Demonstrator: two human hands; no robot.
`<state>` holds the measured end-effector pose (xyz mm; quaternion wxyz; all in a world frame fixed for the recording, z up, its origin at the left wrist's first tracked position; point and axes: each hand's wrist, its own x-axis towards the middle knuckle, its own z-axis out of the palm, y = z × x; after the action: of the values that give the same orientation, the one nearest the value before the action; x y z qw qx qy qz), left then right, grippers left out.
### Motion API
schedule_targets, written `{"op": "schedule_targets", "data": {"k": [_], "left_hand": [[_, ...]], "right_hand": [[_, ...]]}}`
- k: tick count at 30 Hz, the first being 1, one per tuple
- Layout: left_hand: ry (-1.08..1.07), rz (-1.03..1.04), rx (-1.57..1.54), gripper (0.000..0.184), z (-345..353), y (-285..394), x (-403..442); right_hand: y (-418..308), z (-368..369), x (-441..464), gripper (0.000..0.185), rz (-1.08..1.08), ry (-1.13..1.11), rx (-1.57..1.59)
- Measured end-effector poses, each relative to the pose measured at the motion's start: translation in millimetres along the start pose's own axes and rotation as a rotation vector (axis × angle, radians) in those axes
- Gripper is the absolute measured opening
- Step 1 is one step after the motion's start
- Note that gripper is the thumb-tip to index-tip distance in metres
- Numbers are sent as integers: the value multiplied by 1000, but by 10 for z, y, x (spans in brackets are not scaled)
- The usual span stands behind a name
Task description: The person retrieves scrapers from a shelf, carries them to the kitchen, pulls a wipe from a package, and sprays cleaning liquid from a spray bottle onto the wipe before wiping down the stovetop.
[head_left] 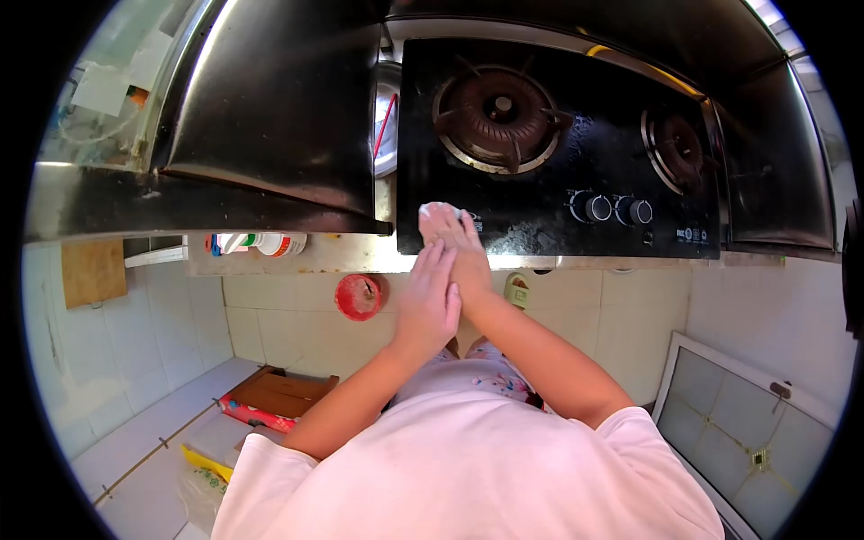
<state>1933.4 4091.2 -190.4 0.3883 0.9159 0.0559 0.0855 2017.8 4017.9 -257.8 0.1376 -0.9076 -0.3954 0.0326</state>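
My right hand [453, 227] reaches to the front left corner of the black glass gas stove [540, 207]. Its fingers are bent down on something white that shows only at the fingertips; whether it is a cloth or foam I cannot make out. Across the back of that hand and wrist lies my left hand [428, 301], fingers stretched out and thumb alongside, with nothing visible in it. A large burner [504, 110] stands above the hands, and two control knobs [598, 209] are to their right. Wet-looking specks dot the glass near the front edge.
White bottles [274, 244] lie or stand left on the counter ledge [351, 255]. A metal bowl [387, 117] with a red stick sits left of the stove. Below are a red bucket [358, 297] and a green slipper [517, 290]. The dark range hood [270, 99] overhangs the left.
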Motion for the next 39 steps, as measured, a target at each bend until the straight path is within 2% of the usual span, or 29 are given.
{"op": "schedule_targets", "data": {"k": [1, 5, 7, 13, 17, 21, 27, 35, 39], "left_hand": [[-32, 22, -27, 48, 31, 40, 11], [-74, 104, -72, 48, 178, 97, 79], [-63, 90, -63, 47, 154, 91, 96], [-54, 27, 7, 47, 9, 23, -30], [-56, 45, -22, 47, 22, 67, -80], [12, 19, -32, 46, 14, 2, -44], [40, -46, 53, 47, -139, -65, -168], [-34, 106, -6, 49, 165, 179, -147], [-97, 186, -31, 48, 349, 358, -86]], "right_hand": [[51, -27, -48, 59, 50, -37, -19], [232, -139, -191, 59, 87, 147, -22], [179, -132, -129, 58, 105, 138, -20], [13, -47, -112, 59, -58, 33, -26], [41, -83, -181, 58, -23, 21, 60], [-60, -104, -52, 56, 24, 116, 95], [-226, 66, 20, 55, -86, 104, 158], [104, -178, -421, 58, 26, -120, -40], [363, -172, -712, 57, 70, 104, 45]]}}
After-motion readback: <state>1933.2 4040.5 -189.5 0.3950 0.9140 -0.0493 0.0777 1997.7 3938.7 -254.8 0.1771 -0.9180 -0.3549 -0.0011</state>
